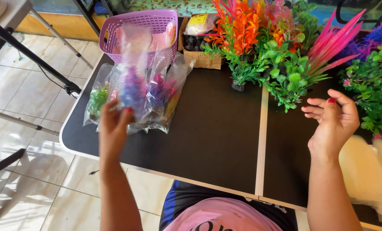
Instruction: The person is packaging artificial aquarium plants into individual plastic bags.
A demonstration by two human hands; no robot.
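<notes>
Lifting bagged plant in left hand, right hand open (fingers curled)

Bright, even daylight, probably from the upper left, with soft shadows thrown across the pale floor tiles; sheen on the clear plastic bags; motion blur over the left hand and its raised bag; slight wide-angle stretching near the edges

Motion-blurred bagged plant in left hand
</notes>
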